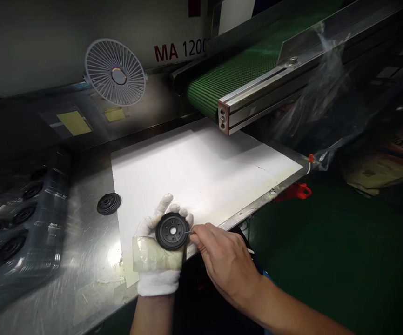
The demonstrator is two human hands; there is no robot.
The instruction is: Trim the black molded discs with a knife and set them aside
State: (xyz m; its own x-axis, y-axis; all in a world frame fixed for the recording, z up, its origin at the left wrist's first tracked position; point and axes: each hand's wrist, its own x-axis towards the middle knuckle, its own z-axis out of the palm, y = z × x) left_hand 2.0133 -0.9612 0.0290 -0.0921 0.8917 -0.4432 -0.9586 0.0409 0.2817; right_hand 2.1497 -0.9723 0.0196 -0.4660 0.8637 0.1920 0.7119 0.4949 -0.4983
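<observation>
My left hand (152, 242), in a white glove with tape round its palm, is turned palm up and holds a round black ribbed part (165, 233). The part's flat face is toward me, with a bright hole at its centre and smaller holes around it. My bare right hand (227, 260) pinches a thin metal tool (187, 232) whose tip is at the part's right rim; its kind is hidden by my fingers. Left of my hands, a similar black part (108, 204) lies on the metal table, by the edge of the white sheet (173, 167).
A clear plastic tray (53, 232) with several black parts stands at the left. Behind are a round white fan (117, 74) and a green conveyor belt (229, 77) with an aluminium rail (267, 100). Clear plastic film (313, 93) hangs on the right.
</observation>
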